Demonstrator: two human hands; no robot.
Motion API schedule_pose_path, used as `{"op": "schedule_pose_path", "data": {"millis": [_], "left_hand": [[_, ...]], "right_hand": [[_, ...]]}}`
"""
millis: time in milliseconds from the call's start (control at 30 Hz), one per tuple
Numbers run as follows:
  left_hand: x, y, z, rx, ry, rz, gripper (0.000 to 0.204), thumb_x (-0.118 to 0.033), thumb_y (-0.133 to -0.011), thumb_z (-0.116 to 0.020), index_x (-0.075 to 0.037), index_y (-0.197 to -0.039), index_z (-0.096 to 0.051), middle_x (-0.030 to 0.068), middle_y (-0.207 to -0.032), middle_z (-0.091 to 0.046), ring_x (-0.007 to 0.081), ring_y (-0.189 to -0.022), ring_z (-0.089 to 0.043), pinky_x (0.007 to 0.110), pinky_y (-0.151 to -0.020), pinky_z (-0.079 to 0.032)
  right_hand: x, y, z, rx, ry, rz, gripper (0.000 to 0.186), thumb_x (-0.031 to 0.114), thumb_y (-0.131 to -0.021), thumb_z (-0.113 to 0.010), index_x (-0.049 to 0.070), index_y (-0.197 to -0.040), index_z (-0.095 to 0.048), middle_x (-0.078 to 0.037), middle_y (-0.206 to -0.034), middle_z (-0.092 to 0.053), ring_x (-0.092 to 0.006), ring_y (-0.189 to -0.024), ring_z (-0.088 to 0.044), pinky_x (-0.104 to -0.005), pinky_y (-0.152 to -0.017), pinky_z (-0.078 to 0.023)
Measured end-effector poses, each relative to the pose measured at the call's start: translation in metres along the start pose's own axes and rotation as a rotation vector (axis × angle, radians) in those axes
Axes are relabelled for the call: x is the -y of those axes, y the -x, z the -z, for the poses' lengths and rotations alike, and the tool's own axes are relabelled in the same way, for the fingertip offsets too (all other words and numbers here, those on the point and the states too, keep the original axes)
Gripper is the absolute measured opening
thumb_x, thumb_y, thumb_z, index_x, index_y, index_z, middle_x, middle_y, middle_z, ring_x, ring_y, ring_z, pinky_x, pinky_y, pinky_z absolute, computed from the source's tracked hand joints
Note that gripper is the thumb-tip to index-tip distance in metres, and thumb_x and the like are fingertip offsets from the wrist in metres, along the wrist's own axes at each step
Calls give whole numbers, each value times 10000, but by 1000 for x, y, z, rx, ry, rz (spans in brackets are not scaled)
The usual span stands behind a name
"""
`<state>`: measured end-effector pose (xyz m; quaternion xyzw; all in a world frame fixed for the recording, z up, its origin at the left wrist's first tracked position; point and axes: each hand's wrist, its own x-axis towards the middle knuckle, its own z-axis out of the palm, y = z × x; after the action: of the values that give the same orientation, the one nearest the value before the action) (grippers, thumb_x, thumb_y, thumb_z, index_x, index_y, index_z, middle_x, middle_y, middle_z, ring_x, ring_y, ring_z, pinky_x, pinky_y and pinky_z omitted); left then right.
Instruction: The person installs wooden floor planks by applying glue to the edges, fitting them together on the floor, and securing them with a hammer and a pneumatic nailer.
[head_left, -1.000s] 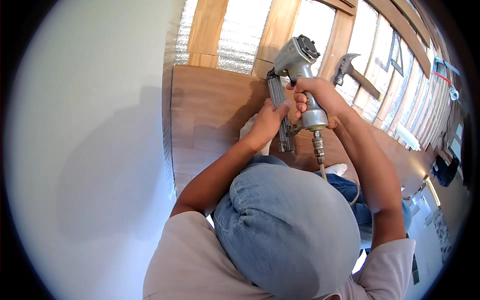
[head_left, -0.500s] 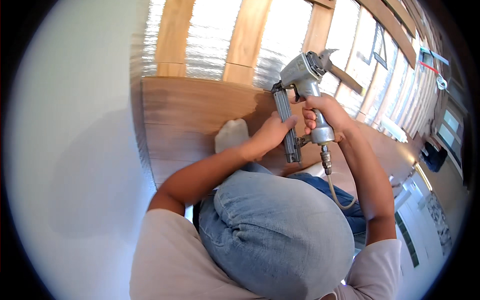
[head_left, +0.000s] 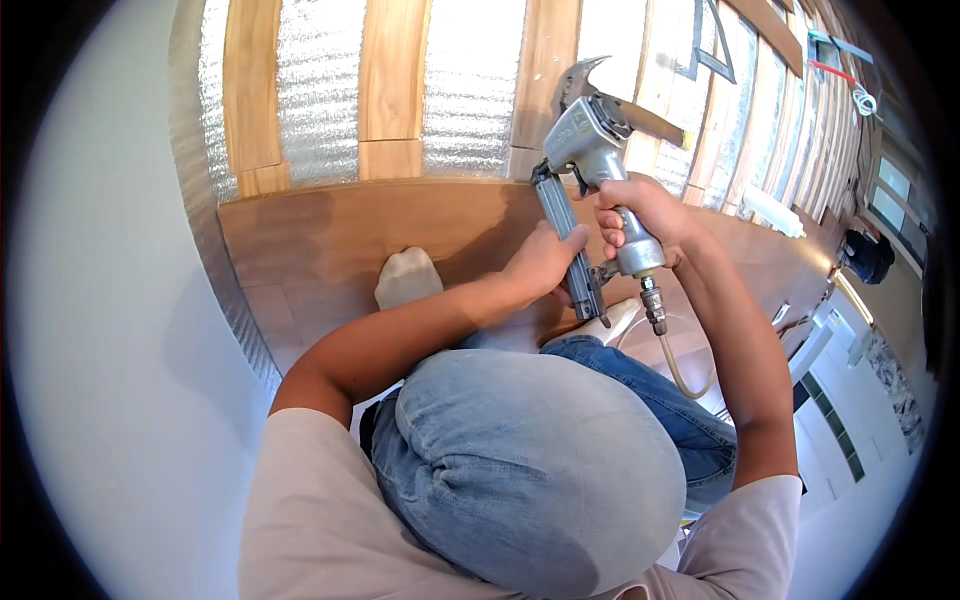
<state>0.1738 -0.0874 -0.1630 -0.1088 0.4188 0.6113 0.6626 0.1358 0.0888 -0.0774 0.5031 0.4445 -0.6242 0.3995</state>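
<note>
My right hand (head_left: 648, 212) is wrapped around the handle of a silver air nail gun (head_left: 590, 140), near its trigger. My left hand (head_left: 543, 262) is closed around the gun's long, slanted magazine, with the thumb across it. From the handle's base a metal coupling (head_left: 652, 305) leads into a pale air hose (head_left: 680, 378). Beneath the gun lies the brown wood floorboard (head_left: 380, 212), its far edge along the battens. Whether the gun's nose touches the board, I cannot tell. A claw hammer (head_left: 652, 122) rests just beyond the gun, partly hidden by it.
Wooden battens (head_left: 392, 75) run outward over silver foil underlay (head_left: 318, 95). A pale wall (head_left: 110, 260) rises close on my left. Farther right are a dark square (head_left: 712, 60), a white tube (head_left: 773, 212) and a red-handled tool (head_left: 832, 72). My feet stand on the laid boards.
The view has swung right, so the floor, battens and hammer appear farther left. Against the boards, the nail gun has shifted slightly right. Both hands keep the same grip.
</note>
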Motion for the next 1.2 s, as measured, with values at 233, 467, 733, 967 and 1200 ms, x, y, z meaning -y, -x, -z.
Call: {"op": "schedule_pose_path", "data": {"millis": [233, 467, 733, 967, 1200], "left_hand": [[3, -21, -15, 41, 35, -9, 360, -287, -1052, -482, 72, -1070, -477, 99, -735, -629, 238, -573, -711, 335, -428, -606], [0, -25, -30, 38, 18, 6, 401, -356, -1040, -474, 30, -1148, -493, 111, -838, -654, 221, -638, -724, 322, -474, -610], [-8, -28, -12, 155, -404, 89, 383, -339, -1053, -487, 17, -1018, -624, 155, -734, -693, 295, -635, -716, 401, -517, -573], [-26, -10, 111, -955, -1160, -768, 174, -248, -1001, -585, -87, -959, -635, 154, -821, -654, 374, -756, -642, 471, -670, -509], [-28, -29, 150, -968, -1553, -971, 57, -121, -948, -632, -79, -913, -617, 106, -841, -637, 323, -809, -619, 448, -695, -510]], "right_hand": [[-4, 3, 21, 2, -13, 20, 312, 106, -840, -580, -69, -1094, -537, -31, -621, -515, -155, -489, -546, -387, -549, -578], [-5, 7, 41, -1, -2, -16, 351, 91, -834, -572, -56, -1153, -569, -23, -640, -520, -138, -499, -529, -360, -563, -562], [-4, 15, 85, -39, 54, -28, 338, 92, -843, -559, -53, -1148, -583, -1, -615, -508, -108, -498, -531, -340, -532, -573], [-9, 22, 152, -86, -32, -44, 270, 74, -842, -545, -41, -1084, -583, -5, -604, -512, -97, -469, -507, -333, -517, -567], [-12, 21, 158, -95, 33, -51, 208, 71, -829, -547, -25, -1009, -587, -10, -605, -525, -106, -472, -525, -337, -523, -566]]}}
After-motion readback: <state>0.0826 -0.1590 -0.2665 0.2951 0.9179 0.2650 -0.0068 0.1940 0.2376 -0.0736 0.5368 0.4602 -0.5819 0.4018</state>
